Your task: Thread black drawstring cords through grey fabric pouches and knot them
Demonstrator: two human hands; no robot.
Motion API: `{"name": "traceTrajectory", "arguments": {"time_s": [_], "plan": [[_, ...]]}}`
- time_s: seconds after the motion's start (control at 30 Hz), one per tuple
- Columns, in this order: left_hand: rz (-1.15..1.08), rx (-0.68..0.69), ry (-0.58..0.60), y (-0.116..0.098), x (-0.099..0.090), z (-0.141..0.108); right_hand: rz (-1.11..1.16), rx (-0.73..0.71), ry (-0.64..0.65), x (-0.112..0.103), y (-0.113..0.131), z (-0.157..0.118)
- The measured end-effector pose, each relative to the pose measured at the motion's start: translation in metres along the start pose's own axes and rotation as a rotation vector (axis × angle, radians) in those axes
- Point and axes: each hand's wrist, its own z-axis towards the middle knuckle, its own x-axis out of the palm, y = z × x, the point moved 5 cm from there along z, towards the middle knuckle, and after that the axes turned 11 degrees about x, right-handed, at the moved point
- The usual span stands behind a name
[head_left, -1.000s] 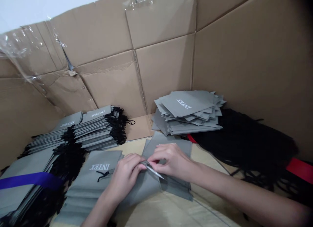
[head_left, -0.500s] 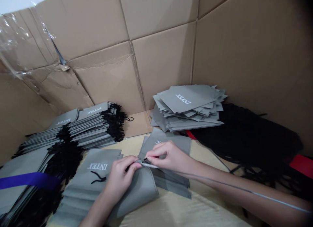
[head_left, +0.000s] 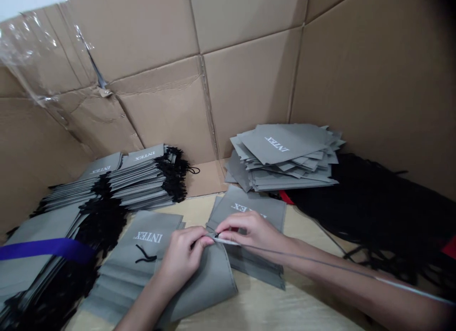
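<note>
The left hand (head_left: 181, 260) and right hand (head_left: 251, 233) are close together at lower centre, fingertips pinching the top edge of a grey bag (head_left: 203, 288), a thin cord (head_left: 302, 257) trailing right; a hard tug could slip the pinch or snag the cord on the black cords (head_left: 356, 207)

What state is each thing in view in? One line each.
Left hand: pinching the grey bag's edge.
Right hand: pinching a white strip at that edge.
Corded bags: stacked, black drawstrings bunched at one end.
Loose bags: untidy pile, no cords showing.
Black cords: heaped, tangled.

Left hand (head_left: 181, 259), right hand (head_left: 251, 233) pinching gray drawstring bag (head_left: 199, 286) at top edge.
</note>
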Motion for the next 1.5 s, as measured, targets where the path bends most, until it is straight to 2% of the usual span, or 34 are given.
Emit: {"name": "traceTrajectory", "arguments": {"time_s": [0.1,0.2,0.3,0.5,0.63,0.7,0.8,0.83,1.1,1.17,1.23,1.33,1.5], "plan": [[-0.044,-0.069,0.089,0.002,0.001,0.001,0.066,0.110,0.014,0.000,-0.004,0.002],[-0.056,-0.177,0.185,0.012,-0.003,-0.004,0.388,0.253,-0.045,-0.005,-0.017,0.006],[-0.025,-0.267,0.178,0.028,-0.006,-0.012,0.671,0.294,-0.135,-0.014,-0.028,0.009],[-0.111,-0.293,0.206,0.038,0.000,-0.021,1.152,0.599,0.004,-0.007,-0.038,0.000],[-0.149,-0.295,0.205,0.035,-0.003,-0.021,1.322,0.690,0.011,-0.016,-0.041,-0.005],[-0.163,-0.304,0.206,0.036,-0.005,-0.022,1.374,0.702,-0.037,-0.027,-0.044,-0.007],[-0.180,-0.328,0.190,0.040,-0.008,-0.025,1.383,0.667,-0.149,-0.045,-0.049,-0.010],[-0.184,-0.329,0.182,0.041,-0.008,-0.026,1.349,0.657,-0.151,-0.048,-0.050,-0.011],[-0.223,-0.358,0.150,0.046,-0.007,-0.030,0.968,0.623,-0.088,-0.043,-0.047,-0.023],[-0.268,-0.364,0.169,0.046,-0.006,-0.030,0.961,0.609,-0.037,-0.042,-0.045,-0.026],[-0.330,-0.356,0.182,0.044,-0.006,-0.030,1.014,0.585,-0.038,-0.042,-0.047,-0.026],[-0.457,-0.386,0.156,0.044,-0.008,-0.031,1.061,0.559,-0.153,-0.046,-0.058,-0.025],[-0.638,-0.573,0.188,0.057,-0.010,-0.041,1.049,0.542,-0.298,-0.053,-0.073,-0.028]]}}
